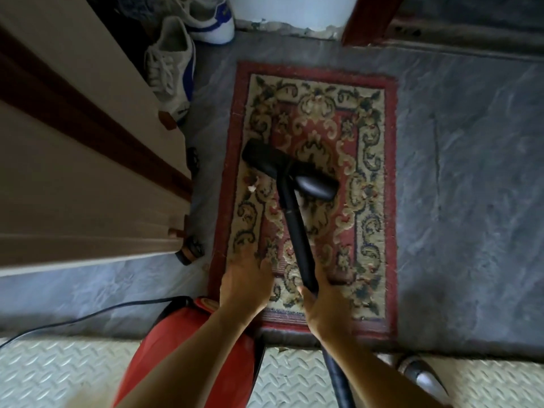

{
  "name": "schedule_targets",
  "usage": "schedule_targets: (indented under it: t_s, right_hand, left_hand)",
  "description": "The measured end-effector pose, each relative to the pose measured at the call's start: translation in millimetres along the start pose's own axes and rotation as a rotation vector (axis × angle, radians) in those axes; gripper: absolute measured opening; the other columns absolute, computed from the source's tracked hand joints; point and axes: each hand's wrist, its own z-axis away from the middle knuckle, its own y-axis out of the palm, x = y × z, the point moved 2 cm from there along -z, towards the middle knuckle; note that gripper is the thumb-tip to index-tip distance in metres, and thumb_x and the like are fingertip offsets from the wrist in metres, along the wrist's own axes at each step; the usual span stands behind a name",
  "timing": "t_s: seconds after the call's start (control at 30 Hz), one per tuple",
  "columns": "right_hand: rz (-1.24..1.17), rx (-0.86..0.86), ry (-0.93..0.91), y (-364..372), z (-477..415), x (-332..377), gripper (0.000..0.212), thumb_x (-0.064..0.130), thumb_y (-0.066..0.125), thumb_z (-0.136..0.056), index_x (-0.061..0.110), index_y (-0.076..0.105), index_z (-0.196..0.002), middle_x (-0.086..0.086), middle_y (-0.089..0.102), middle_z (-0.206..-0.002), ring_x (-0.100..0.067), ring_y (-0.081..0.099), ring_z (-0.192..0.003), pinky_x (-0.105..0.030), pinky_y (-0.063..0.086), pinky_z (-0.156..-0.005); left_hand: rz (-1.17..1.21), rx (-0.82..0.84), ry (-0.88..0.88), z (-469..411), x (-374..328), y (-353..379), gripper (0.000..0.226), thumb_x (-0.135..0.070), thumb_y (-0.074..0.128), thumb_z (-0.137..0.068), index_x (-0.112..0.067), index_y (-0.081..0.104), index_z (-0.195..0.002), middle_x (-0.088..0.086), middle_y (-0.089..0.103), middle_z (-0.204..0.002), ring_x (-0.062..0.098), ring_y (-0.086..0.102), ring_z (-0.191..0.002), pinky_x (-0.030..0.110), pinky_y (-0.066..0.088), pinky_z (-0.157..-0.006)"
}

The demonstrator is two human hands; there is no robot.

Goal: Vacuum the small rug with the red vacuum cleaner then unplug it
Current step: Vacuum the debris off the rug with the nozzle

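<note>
We are in the middle of the vacuuming, and the unplugging has not begun. Our right hand (323, 307) is curled round the lower end of the black wand (298, 231), gripping it where it meets the hose (338, 378). Our left hand (247, 285) lies palm down on the near left part of the small rug (371, 201), fingers stretched out and holding nothing; we judge that it pins the rug against the pull of the suction.

The black floor head (290, 170) sits at a slant across the middle of the rug, on the pile. The rug lies on the grey floor (471, 172), with the red vacuum cleaner (206, 348) just off its near left corner, under our left forearm. Its black cord (88, 316) runs away over the floor to the left edge of the view; the plug and socket are out of sight.

We cannot tell which parts of the rug have been covered. A pale scrap (252, 187) lies on the left border just beside the head, so that strip at least needs a pass, and we judge the far end does too. After that comes following the cord to the wall and pulling the plug.
</note>
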Motion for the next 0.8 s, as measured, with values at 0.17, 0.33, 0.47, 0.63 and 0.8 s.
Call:
schedule_targets:
  t_s: [0.17, 0.33, 0.47, 0.63, 0.8]
  right_hand:
    - [0.017, 0.060, 0.006, -0.1, 27.0, -14.2, 0.070, 0.045, 0.050, -0.094, 0.032, 0.013, -0.152, 0.002, 0.068, -0.087, -0.014, 0.063, -0.074, -0.024, 0.050, -0.065]
    - [-0.031, -0.068, -0.090, -19.9, 10.3, 3.3, 0.059, 0.039, 0.056, -0.093, 0.026, 0.032, -0.146, 0.008, 0.064, -0.076, -0.008, 0.061, -0.062, -0.015, 0.048, -0.051]
    - [0.060, -0.051, -0.168, -26.6, -7.5, 15.3, 0.062, 0.053, 0.053, -0.089, 0.026, 0.036, -0.143, 0.005, 0.062, -0.075, -0.019, 0.064, -0.067, -0.026, 0.051, -0.056]
    - [0.130, 0.126, -0.083, -1.6, 38.2, -11.8, 0.071, 0.045, 0.058, -0.090, 0.026, 0.024, -0.150, -0.002, 0.069, -0.106, -0.019, 0.066, -0.094, -0.029, 0.054, -0.078]
    - [0.062, 0.233, 0.002, 18.3, 105.4, -41.3, 0.072, 0.042, 0.057, -0.091, 0.032, 0.017, -0.150, 0.004, 0.062, -0.121, -0.013, 0.062, -0.105, -0.023, 0.049, -0.083]
  left_hand:
    - [0.001, 0.007, -0.006, 5.5, -9.4, 6.0, 0.041, -0.030, 0.041, -0.095, -0.012, 0.044, -0.131, 0.015, 0.055, -0.127, 0.032, 0.054, -0.115, 0.039, 0.043, -0.095]
    - [0.008, 0.027, 0.024, 10.9, -17.6, 11.5, 0.041, -0.029, 0.039, -0.095, -0.009, 0.044, -0.131, 0.016, 0.051, -0.132, 0.031, 0.051, -0.119, 0.040, 0.040, -0.099]
    - [0.067, 0.008, -0.012, 18.6, -15.6, 12.8, 0.037, -0.027, 0.039, -0.095, -0.008, 0.049, -0.125, 0.014, 0.058, -0.124, 0.029, 0.055, -0.114, 0.034, 0.041, -0.094]
    - [0.113, 0.003, -0.039, 27.4, -1.2, 16.8, 0.036, -0.027, 0.041, -0.093, -0.010, 0.051, -0.124, 0.012, 0.059, -0.124, 0.030, 0.055, -0.114, 0.036, 0.041, -0.094]
    - [0.147, 0.005, -0.039, 35.0, 3.4, 18.8, 0.023, -0.026, 0.043, -0.094, -0.013, 0.056, -0.109, 0.009, 0.061, -0.109, 0.021, 0.054, -0.090, 0.032, 0.041, -0.079]
